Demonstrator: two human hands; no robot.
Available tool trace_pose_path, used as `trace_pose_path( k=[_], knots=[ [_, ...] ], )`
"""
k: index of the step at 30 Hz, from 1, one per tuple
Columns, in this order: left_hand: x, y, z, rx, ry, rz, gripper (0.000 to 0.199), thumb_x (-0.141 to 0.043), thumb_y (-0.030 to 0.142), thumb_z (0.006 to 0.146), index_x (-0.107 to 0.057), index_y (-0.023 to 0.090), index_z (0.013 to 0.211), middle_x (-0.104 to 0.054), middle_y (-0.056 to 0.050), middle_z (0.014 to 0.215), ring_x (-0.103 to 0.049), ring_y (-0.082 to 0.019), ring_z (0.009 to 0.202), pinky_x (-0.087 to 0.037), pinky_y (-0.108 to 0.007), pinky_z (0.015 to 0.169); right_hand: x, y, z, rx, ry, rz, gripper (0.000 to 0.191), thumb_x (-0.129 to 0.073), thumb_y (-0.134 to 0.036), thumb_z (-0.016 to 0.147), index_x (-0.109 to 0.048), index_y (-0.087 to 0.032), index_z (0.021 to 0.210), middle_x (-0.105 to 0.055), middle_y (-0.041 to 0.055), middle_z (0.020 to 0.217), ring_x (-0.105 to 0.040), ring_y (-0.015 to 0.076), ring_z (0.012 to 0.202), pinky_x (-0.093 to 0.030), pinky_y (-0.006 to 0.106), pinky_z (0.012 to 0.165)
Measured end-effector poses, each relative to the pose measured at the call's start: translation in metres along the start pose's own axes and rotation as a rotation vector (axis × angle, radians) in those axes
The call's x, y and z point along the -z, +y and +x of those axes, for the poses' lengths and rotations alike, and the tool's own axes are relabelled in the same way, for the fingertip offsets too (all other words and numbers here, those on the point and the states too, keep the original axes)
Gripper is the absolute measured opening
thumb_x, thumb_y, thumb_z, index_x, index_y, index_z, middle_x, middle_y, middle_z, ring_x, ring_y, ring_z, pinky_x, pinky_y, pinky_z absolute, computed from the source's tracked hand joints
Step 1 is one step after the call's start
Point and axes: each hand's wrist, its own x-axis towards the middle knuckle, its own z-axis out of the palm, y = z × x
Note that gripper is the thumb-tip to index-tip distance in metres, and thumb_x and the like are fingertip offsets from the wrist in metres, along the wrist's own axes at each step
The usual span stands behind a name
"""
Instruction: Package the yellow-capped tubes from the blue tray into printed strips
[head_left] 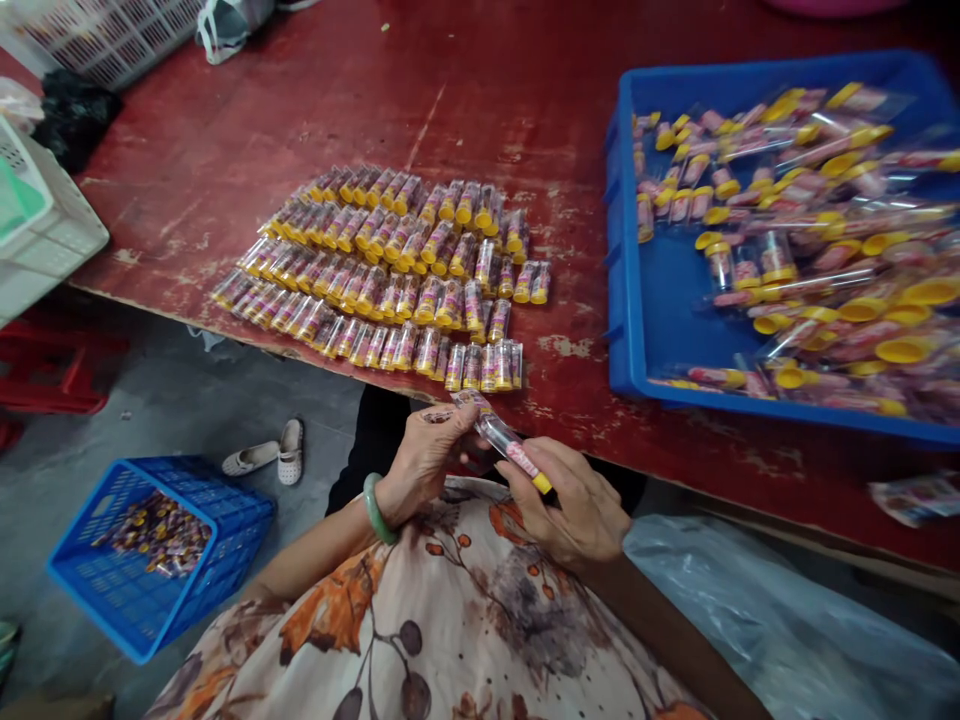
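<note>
Between my two hands, just off the front edge of the red table, is a clear tube [516,448] with pink inside and a yellow end. My right hand [574,500] grips its yellow end. The fingers of my left hand [431,450] are pinched on clear printed wrapping [474,402] at the tube's far end. Past my hands, rows of small wrapped tubes [375,290] with yellow ends lie side by side on the table [337,90]. A blue tray [626,250] at the right holds many loose tubes with yellow ends.
A blue crate [247,520] with many small pieces stands on the floor at the left, near white shoes [291,452]. Pale baskets [60,240] and a black bag [75,115] sit at the table's left. Clear plastic sheeting [780,620] lies at the lower right.
</note>
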Motion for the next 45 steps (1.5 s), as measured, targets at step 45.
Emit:
trace_pose_path(
  k=[45],
  knots=[
    [-0.002, 0.009, -0.013, 0.133, -0.267, 0.151, 0.039, -0.083, 0.049, 0.064, -0.075, 0.013, 0.077, -0.062, -0.002, 0.057, -0.052, -0.007, 0.043, -0.028, -0.018, 0.039, -0.006, -0.001, 0.013, -0.394, 0.086, 0.460, 0.025, -0.065, -0.012, 0.082, -0.072, -0.020, 0.105, -0.069, 0.0080, 0.102, -0.067, 0.0194, 0.083, -0.058, 0.032, 0.064]
  ],
)
